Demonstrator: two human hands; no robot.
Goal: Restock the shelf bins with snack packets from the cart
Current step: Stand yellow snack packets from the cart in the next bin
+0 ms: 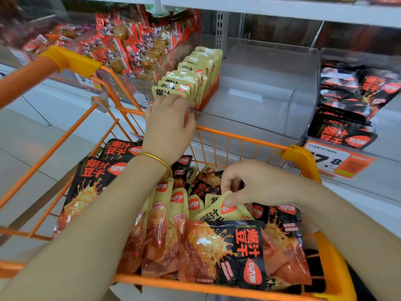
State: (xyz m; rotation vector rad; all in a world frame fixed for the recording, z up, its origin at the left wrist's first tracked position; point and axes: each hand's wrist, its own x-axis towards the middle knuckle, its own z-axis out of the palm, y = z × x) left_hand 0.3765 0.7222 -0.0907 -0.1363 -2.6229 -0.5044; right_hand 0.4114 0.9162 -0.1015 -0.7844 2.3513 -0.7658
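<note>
White shelving (282, 9) stands beyond my orange cart (238, 135). Just past the cart's far rim sits a clear bin (271, 88). A row of yellow packets (195, 72) stands beyond the rim's left end, with open bin floor beyond its right. My left hand (169, 120) rests bent fingers on the front packet; whether it grips, I cannot tell. Inside the cart, my right hand (256, 183) pinches a yellow packet (225, 209) among black packets (238, 246).

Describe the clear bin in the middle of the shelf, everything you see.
The clear bin looks like transparent plastic, open-topped, with a low front wall. It sits on the shelf beyond the cart. One row of yellow packets stands upright along its left side; the rest is bare. The left hand grips the row's front packet.
</note>
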